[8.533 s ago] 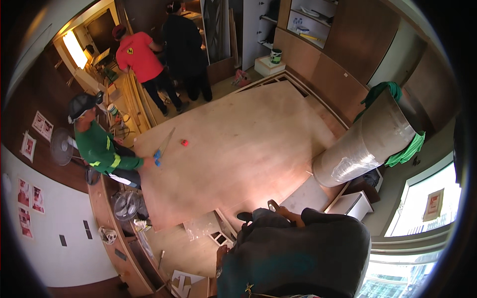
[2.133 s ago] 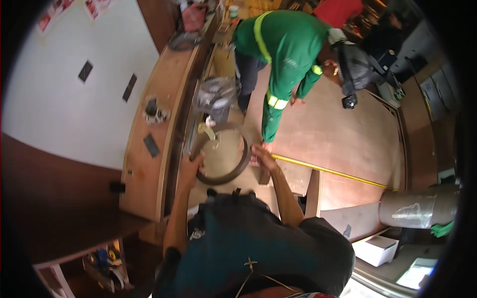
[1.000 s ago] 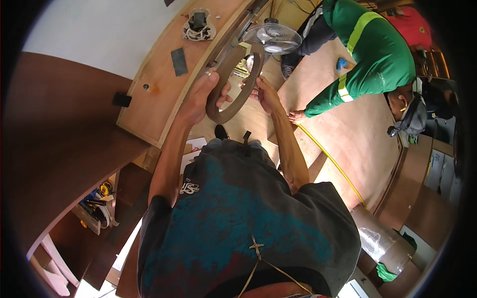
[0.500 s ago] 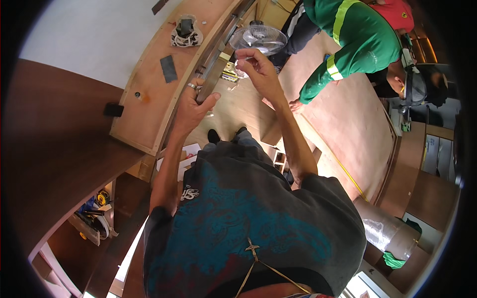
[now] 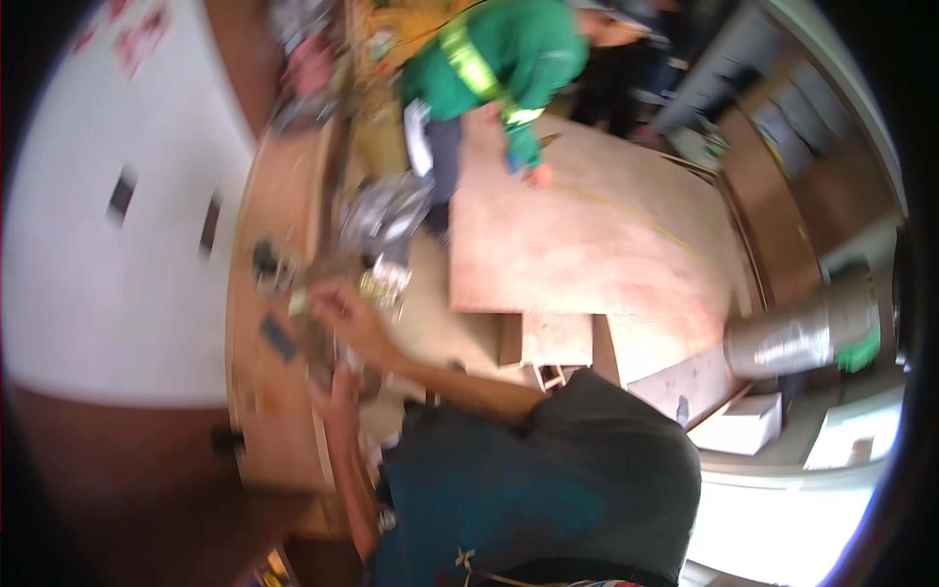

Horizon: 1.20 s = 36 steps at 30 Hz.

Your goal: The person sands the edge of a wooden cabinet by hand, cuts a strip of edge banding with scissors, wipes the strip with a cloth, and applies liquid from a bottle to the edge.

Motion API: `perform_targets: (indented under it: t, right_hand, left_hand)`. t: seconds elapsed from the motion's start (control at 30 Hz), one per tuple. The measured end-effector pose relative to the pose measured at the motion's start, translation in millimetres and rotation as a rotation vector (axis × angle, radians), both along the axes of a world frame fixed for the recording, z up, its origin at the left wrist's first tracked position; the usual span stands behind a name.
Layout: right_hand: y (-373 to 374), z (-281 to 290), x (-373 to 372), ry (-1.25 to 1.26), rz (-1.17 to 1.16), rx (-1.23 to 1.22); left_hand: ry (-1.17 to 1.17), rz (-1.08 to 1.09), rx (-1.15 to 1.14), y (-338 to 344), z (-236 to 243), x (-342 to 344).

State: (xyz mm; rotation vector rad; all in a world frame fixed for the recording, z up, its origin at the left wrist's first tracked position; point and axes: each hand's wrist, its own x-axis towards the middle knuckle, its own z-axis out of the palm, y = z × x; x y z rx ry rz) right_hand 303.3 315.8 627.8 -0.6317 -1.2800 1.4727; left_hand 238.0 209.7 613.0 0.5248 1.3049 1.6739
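Both my hands are blurred beside the long wooden ledge (image 5: pixel 279 440) at the left. My left hand (image 5: pixel 340 401) is closed around the lower end of a brown wooden strip (image 5: pixel 315 350), whose outline is smeared. Just above, my right hand (image 5: pixel 350 321) pinches a small pale piece (image 5: pixel 298 301) by the strip's upper end; what the piece is cannot be made out. On the ledge by my hands lie a dark grey flat rectangle (image 5: pixel 278 338) and a light bag with a dark block (image 5: pixel 269 262).
A fan (image 5: pixel 386 210) stands on the floor ahead. Beyond, a co-worker in a green top (image 5: pixel 533 59) leans over a large plywood sheet (image 5: pixel 597 254) with a yellow tape measure (image 5: pixel 641 220) across it. A wrapped roll (image 5: pixel 797 338) lies at the right.
My view has swung, and the ledge and both hands now appear lower and farther left. My right hand has moved to the strip's upper end. The co-worker still reaches over the sheet.
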Motion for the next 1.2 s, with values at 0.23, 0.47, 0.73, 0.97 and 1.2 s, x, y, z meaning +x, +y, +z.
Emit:
perform_targets:
  t: [0.23, 0.47, 0.73, 0.97, 1.2]
  right_hand:
    - [19, 6, 37, 0.146, 0.03, -0.194]
    - [36, 24, 75, 0.072, 0.022, -0.13]
    - [76, 27, 99, -0.109, 0.296, 0.0]
    - [260, 186, 196, -0.375, -0.448, 0.389]
    - [398, 281, 277, -0.559, -0.549, -0.011]
  left_hand:
    - [0.14, -0.292, 0.203, 31, -8, 8]
    - [0.036, -0.313, 0.202, 40, 12, 46]
    - [0.028, -0.28, 0.244, 49, 13, 51]
    - [0.012, -0.25, 0.289, 37, 32, 35]
    - [0.01, -0.279, 0.265, 29, 25, 26]
